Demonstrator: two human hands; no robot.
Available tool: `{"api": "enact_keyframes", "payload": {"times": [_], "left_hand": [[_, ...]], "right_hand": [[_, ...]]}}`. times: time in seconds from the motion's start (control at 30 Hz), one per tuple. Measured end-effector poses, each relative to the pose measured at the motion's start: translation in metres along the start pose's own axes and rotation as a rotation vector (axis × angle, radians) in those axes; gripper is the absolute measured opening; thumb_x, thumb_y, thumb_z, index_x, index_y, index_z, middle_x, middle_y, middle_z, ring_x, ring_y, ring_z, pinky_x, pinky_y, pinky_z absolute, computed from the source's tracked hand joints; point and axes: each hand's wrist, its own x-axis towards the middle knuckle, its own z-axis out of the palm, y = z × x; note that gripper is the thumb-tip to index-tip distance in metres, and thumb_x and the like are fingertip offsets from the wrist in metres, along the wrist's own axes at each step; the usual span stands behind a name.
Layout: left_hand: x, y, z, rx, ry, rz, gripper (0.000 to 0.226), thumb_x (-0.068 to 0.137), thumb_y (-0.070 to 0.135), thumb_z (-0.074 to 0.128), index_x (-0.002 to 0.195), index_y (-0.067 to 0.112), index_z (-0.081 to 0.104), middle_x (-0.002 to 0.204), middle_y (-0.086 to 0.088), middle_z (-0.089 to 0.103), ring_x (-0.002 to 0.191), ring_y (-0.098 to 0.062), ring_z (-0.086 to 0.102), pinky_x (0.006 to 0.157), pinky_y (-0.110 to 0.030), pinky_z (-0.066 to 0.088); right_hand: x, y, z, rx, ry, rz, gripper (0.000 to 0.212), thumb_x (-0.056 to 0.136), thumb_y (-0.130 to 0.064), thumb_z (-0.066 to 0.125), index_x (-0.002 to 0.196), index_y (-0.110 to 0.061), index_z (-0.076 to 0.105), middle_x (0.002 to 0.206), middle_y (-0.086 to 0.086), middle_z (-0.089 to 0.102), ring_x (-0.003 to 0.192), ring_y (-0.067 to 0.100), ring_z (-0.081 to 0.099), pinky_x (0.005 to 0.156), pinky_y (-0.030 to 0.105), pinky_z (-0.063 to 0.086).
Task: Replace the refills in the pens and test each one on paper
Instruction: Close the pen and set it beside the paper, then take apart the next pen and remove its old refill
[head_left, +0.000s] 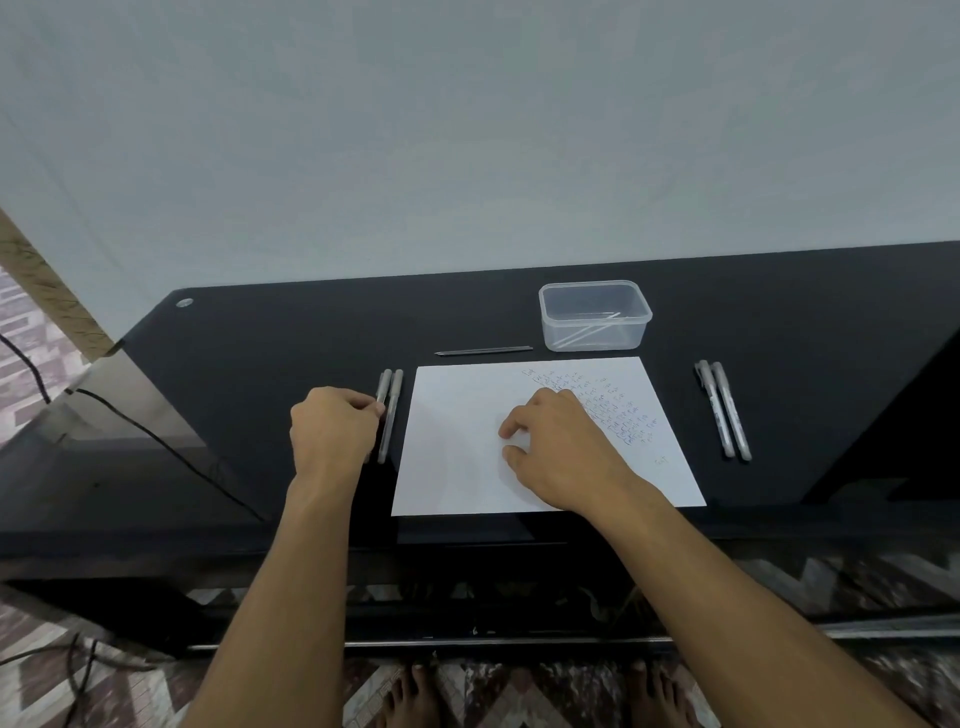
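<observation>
A white sheet of paper (457, 457) lies on the black table, with several lines of blue writing in its upper right part. Two grey pens (393, 405) lie side by side just left of the sheet. My left hand (332, 431) has its fingertips pinched on the left one of these, which still rests on the table. My right hand (558, 447) rests on the middle of the paper, fingers spread and holding nothing. Two more grey pens (724, 410) lie right of the sheet. A thin dark refill (483, 351) lies just beyond the paper's far edge.
A clear plastic box (595, 317) with thin refills inside stands behind the paper. The black glass table (260, 364) meets a white wall at the back. A dark cable (156, 436) runs under the table's left corner. My bare feet (415, 696) show on the patterned floor.
</observation>
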Motion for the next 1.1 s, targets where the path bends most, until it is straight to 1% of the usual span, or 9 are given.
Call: {"api": "enact_keyframes", "payload": {"times": [0.3,0.47,0.57,0.63,0.7,0.77,0.83,0.9,1.1], "left_hand": [[-0.002,-0.001,-0.001,-0.004,0.01,0.021,0.013,0.093,0.017,0.069,0.1,0.015,0.08,0.085,0.005,0.069,0.065,-0.003,0.057,0.051,-0.016,0.038],[-0.004,0.003,-0.002,0.056,0.067,0.076,0.019,0.095,0.024,0.063,0.107,0.022,0.078,0.094,0.004,0.074,0.071,-0.009,0.06,0.063,-0.025,0.046],[-0.015,0.016,0.003,0.078,0.085,0.226,0.019,0.097,0.024,0.06,0.108,0.026,0.075,0.096,0.007,0.072,0.078,-0.013,0.063,0.071,-0.033,0.055],[-0.027,0.026,0.013,0.107,0.036,0.363,0.021,0.096,0.021,0.06,0.109,0.029,0.075,0.099,0.009,0.069,0.083,-0.011,0.063,0.084,-0.036,0.056],[-0.04,0.035,0.025,0.131,-0.061,0.476,0.021,0.097,0.023,0.059,0.11,0.032,0.074,0.096,0.014,0.065,0.082,-0.004,0.06,0.098,-0.025,0.045],[-0.051,0.041,0.038,0.142,-0.163,0.557,0.02,0.097,0.025,0.059,0.109,0.033,0.073,0.096,0.016,0.063,0.084,-0.003,0.059,0.094,-0.017,0.038],[-0.056,0.045,0.047,0.124,-0.265,0.607,0.02,0.097,0.027,0.06,0.111,0.034,0.073,0.098,0.017,0.062,0.089,-0.003,0.059,0.089,-0.026,0.05],[-0.059,0.046,0.052,0.145,-0.34,0.633,0.021,0.096,0.026,0.062,0.113,0.035,0.071,0.099,0.017,0.06,0.092,-0.004,0.058,0.087,-0.029,0.052],[-0.059,0.042,0.058,0.179,-0.386,0.646,0.022,0.097,0.026,0.062,0.116,0.033,0.071,0.103,0.014,0.061,0.097,-0.007,0.056,0.088,-0.027,0.05]], "right_hand": [[0.0,0.0,-0.001,0.001,-0.002,-0.002,0.03,0.104,-0.031,0.064,0.132,-0.025,0.07,0.141,0.0,0.057,0.136,0.019,0.044,0.114,0.036,0.042],[0.001,0.003,-0.001,0.029,-0.002,0.009,0.03,0.103,-0.029,0.065,0.132,-0.024,0.07,0.136,0.0,0.059,0.132,0.019,0.047,0.108,0.034,0.045],[0.005,0.013,-0.012,0.03,0.088,0.112,0.031,0.102,-0.026,0.062,0.132,-0.022,0.07,0.13,0.003,0.06,0.129,0.02,0.05,0.099,0.036,0.049],[0.007,0.026,-0.025,-0.008,0.218,0.226,0.031,0.101,-0.02,0.062,0.131,-0.017,0.07,0.128,0.008,0.061,0.127,0.026,0.052,0.095,0.038,0.05],[0.007,0.042,-0.038,-0.048,0.324,0.339,0.029,0.098,-0.015,0.063,0.126,-0.011,0.07,0.127,0.014,0.062,0.123,0.032,0.053,0.093,0.038,0.047],[0.005,0.057,-0.047,-0.082,0.36,0.439,0.031,0.095,-0.013,0.064,0.126,-0.006,0.065,0.13,0.02,0.059,0.124,0.037,0.05,0.101,0.042,0.044],[0.004,0.067,-0.053,-0.072,0.346,0.538,0.038,0.092,-0.01,0.065,0.129,-0.003,0.058,0.137,0.023,0.051,0.129,0.039,0.044,0.106,0.047,0.044],[0.002,0.073,-0.056,-0.066,0.309,0.618,0.044,0.09,-0.008,0.066,0.132,-0.001,0.053,0.142,0.023,0.044,0.132,0.039,0.04,0.106,0.048,0.045],[0.005,0.085,-0.056,-0.086,0.259,0.667,0.049,0.091,-0.005,0.066,0.137,0.001,0.051,0.146,0.025,0.044,0.134,0.04,0.043,0.107,0.048,0.044]]}}
